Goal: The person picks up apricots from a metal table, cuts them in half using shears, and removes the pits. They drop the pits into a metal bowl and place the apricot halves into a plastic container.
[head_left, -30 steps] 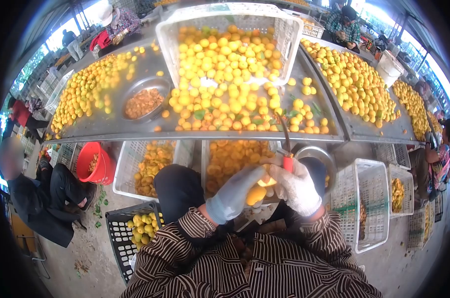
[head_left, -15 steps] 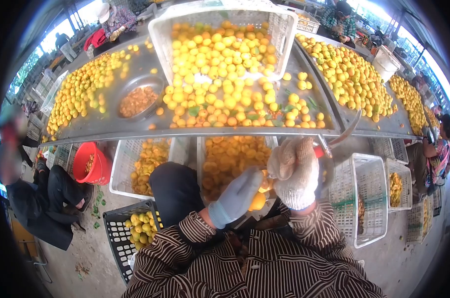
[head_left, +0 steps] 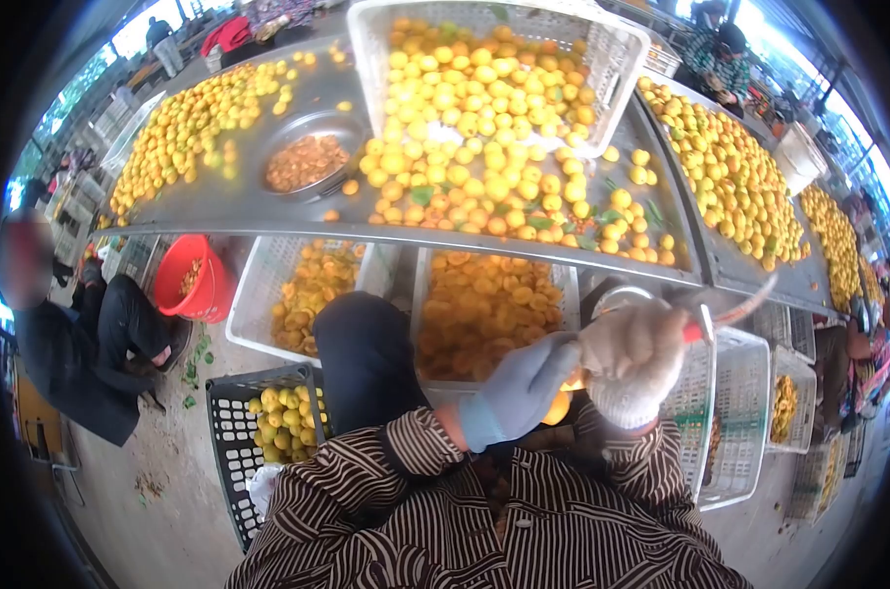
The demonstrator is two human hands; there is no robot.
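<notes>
In a pale blue glove, my left hand [head_left: 525,388] is closed on a yellow fruit [head_left: 557,407], which shows below its fingers. My right hand [head_left: 633,358], in a whitish knit glove, is wrapped round the red handle [head_left: 695,331] of a knife whose curved blade [head_left: 744,308] points to the upper right. The two hands touch in front of my chest. Behind them a white crate [head_left: 575,285] holds orange fruit halves. On the metal table [head_left: 298,228] yellow fruit spreads out from a tipped white crate [head_left: 629,79].
A metal bowl [head_left: 342,121] of brown pieces is on the table. Left below are a red bucket [head_left: 214,285], a white crate [head_left: 244,319] and a black crate [head_left: 231,471] of fruit. White crates [head_left: 744,432] stand at right. A seated person [head_left: 62,344] is at left; others sit farther off.
The view has shifted, so the table and crates appear tilted and moved right. My hands also appear farther right, and the blade is lower and less upright than before.
</notes>
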